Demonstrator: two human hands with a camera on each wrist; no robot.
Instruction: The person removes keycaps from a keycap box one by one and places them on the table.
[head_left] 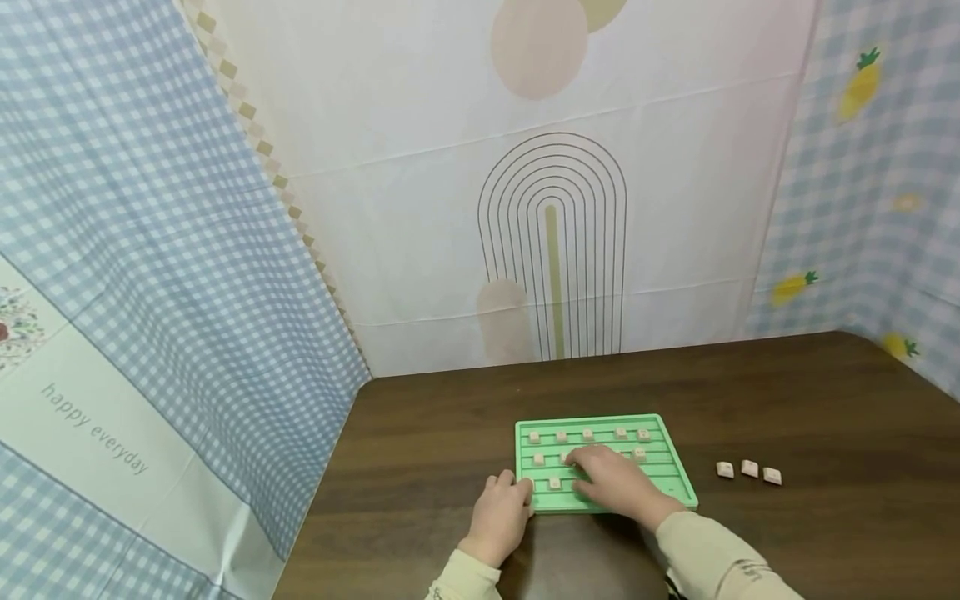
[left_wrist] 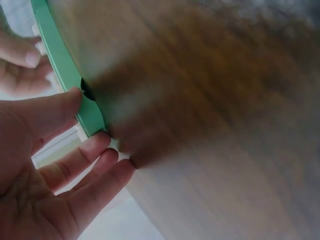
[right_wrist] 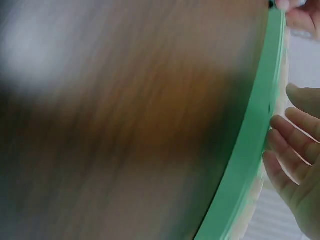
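A light-green tray (head_left: pixel 678 475) with raised ridges lies on the dark wooden table, carrying rows of small cream keycaps (head_left: pixel 588 434). My left hand (head_left: pixel 498 515) holds its near left corner; in the left wrist view the thumb lies on the front edge, and the other fingers (left_wrist: pixel 92 145) are round the corner. Over the middle of the tray is my right hand (head_left: pixel 617 483), thumb and fingers apart, the fingertips close to a keycap in the second row. The right wrist view shows its fingers (right_wrist: pixel 290 150) loosely bent beside the tray's edge, with nothing visibly held. The palm hides some keycaps.
Three loose keycaps (head_left: pixel 749 468) lie on the table (head_left: pixel 825 400) right of the tray. Behind the table hangs a white patterned cloth (head_left: pixel 420 250), with blue checked curtains (head_left: pixel 187 208) at the sides.
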